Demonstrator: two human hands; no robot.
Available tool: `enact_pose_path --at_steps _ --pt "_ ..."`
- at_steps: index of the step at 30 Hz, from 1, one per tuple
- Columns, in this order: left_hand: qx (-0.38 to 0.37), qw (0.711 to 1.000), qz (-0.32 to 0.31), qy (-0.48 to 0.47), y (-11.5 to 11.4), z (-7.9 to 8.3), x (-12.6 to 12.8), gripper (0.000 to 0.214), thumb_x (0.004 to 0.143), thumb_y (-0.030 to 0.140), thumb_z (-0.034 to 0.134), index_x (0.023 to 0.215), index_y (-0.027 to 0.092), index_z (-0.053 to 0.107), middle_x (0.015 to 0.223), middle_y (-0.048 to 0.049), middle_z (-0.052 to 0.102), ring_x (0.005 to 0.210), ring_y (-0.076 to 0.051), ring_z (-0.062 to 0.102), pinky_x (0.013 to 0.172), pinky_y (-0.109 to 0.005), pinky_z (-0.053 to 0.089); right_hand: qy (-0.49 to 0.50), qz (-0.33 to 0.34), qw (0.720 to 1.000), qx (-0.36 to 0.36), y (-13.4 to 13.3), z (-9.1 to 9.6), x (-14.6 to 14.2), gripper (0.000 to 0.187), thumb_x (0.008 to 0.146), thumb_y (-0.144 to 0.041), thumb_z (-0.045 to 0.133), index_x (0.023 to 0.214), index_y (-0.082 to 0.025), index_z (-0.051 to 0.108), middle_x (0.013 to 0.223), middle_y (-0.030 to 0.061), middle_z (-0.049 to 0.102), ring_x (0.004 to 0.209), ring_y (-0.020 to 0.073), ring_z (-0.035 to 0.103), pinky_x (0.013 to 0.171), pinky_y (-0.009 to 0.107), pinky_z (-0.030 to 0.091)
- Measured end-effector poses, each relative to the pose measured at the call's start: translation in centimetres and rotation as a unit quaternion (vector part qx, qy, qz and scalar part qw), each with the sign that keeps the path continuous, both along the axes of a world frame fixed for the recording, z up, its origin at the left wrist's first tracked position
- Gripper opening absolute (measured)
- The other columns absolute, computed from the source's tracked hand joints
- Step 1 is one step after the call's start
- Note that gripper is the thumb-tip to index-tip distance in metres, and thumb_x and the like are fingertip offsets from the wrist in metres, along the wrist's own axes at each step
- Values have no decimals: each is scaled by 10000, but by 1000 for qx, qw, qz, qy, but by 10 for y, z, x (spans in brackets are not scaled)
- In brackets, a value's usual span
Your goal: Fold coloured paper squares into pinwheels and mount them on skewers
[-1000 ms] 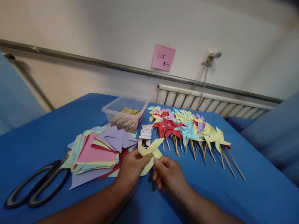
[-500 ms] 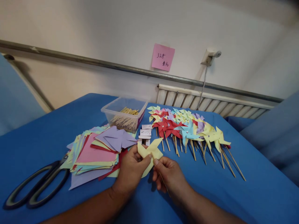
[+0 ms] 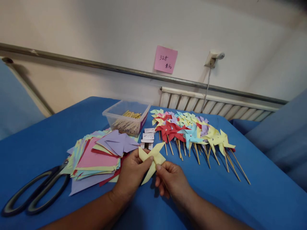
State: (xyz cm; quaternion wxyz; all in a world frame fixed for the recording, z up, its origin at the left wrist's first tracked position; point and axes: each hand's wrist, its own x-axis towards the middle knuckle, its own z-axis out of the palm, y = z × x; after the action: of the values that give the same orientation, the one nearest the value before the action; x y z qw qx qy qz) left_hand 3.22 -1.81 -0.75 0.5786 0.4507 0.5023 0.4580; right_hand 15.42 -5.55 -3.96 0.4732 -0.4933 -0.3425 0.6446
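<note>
A pale yellow paper pinwheel (image 3: 158, 157) is between my hands, low in the middle of the view. My left hand (image 3: 131, 169) is closed on it, the thumb pressed over its centre. Just to the right, my right hand (image 3: 173, 179) pinches the thin wooden stick at the pinwheel's lower right; most of the stick is hidden by the fingers. Small white boxes (image 3: 148, 136) stand right behind the pinwheel. Beside my left hand lies a stack of coloured paper (image 3: 92, 156) with cut purple pieces on top.
Large black-handled scissors (image 3: 45, 188) lie at the left by the paper. Behind the stack stands a clear plastic bin (image 3: 110, 115) with wooden sticks. Many pinwheels (image 3: 192, 135) on sticks cover the right back of the blue table (image 3: 240, 204). A radiator (image 3: 182, 101) lines the wall.
My left thumb has shifted onto the pinwheel's centre, and the stick end seen there before is now covered. The pinwheel has tilted slightly; both hands keep their hold.
</note>
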Motion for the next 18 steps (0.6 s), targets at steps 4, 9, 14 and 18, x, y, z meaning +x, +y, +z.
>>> enact_pose_path --at_steps 4,9,14,18 --pt "14 1000 2 20 1 -1 -1 277 659 322 699 862 165 595 669 17 658 535 -123 573 510 -221 452 -14 -4 1000 7 -1 -1 0 451 694 -596 620 641 -178 459 454 -41 579 249 52 424 225 130 219" --pt "19 999 20 23 2 -3 -3 330 645 336 717 896 161 592 689 8 664 549 -131 582 520 -229 450 -31 -38 998 41 -4 -5 -3 451 649 -575 682 670 -181 465 477 -54 567 268 41 408 259 138 229" --pt "24 999 37 10 5 -6 -9 356 669 394 703 919 164 597 683 9 646 583 -146 587 527 -234 437 -74 -76 992 69 -7 -6 -4 369 667 -462 714 685 -175 482 497 -70 530 332 34 415 324 140 273" --pt "38 999 5 -11 4 -6 -16 352 708 419 671 950 170 615 689 6 643 598 -151 582 583 -259 453 -96 -81 988 85 -6 -5 -3 326 722 -441 666 687 -166 495 527 -49 550 369 41 438 354 147 292"
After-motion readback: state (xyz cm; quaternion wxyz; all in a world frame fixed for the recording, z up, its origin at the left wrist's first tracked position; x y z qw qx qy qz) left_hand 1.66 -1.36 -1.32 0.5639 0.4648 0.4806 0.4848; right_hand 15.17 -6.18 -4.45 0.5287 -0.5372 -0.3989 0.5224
